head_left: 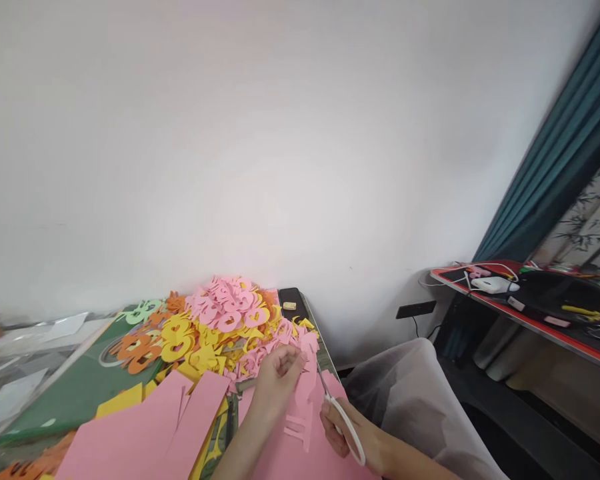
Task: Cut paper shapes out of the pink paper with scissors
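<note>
My left hand [279, 380] pinches the top of a strip of pink paper [306, 393] at its fingertips. My right hand [345, 430] grips white-handled scissors [341, 420], and their thin blades point up at the same paper. Below the hands lies a pink sheet with cut slots [300, 433]. Further pink sheets [135, 427] spread to the left. Behind them rises a heap of pink cut-out paper shapes [225, 300], with yellow cut-outs [177, 338] and orange cut-outs [135, 351] beside it. A few pale green cut-outs [143, 311] lie at the heap's left.
The heap sits on a green cutting mat [65, 393] with a dark flat object [291, 300] at its far corner. A grey-covered knee [410, 393] lies to the right. Beyond it stands a red-edged shelf [525, 313] holding cables and a white device.
</note>
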Demonstrator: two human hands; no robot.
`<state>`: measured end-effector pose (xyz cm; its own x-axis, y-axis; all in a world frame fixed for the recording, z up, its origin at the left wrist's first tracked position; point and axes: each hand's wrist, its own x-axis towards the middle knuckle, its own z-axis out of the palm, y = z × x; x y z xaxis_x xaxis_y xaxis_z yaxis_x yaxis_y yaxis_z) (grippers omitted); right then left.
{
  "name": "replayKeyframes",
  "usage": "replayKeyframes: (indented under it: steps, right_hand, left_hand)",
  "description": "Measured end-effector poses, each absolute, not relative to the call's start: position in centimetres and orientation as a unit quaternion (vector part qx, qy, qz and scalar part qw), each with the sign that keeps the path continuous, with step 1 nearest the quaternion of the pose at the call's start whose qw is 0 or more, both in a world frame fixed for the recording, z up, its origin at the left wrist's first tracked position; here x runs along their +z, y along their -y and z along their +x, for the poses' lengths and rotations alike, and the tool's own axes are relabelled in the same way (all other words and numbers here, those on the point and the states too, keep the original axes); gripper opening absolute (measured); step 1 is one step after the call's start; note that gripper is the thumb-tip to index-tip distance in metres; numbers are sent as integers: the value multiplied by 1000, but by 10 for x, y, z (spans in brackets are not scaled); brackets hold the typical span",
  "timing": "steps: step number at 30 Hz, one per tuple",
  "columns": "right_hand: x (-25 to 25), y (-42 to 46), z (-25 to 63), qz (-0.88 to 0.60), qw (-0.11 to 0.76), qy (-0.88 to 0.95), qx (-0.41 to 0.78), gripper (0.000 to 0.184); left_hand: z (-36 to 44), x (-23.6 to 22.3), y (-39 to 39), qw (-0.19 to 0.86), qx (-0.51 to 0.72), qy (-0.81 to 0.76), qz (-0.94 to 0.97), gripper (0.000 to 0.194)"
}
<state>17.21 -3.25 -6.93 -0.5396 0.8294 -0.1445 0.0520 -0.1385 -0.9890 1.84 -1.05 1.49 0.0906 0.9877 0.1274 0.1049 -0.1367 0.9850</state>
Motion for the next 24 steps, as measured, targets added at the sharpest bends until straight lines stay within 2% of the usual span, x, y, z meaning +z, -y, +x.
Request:
replayKeyframes:
  steps: [4, 12, 19, 24]
  right_hand:
    - [-73, 29, 173, -346, 299, 582, 672, 51]
    - [-71, 30, 174, -353, 268, 580, 684, 52]
    - [-68, 35, 171, -364, 308, 573, 666, 49]
    - [-57, 37, 169, -349, 302, 563, 685, 50]
  left_hand:
    - [19, 15, 11, 450, 489, -476, 576, 20]
    - [14, 22, 13, 365, 467, -510, 624, 16]
    - [15, 20, 12, 402, 480, -491, 606, 16]
    - [15, 21, 12, 420, 475, -489, 599, 20]
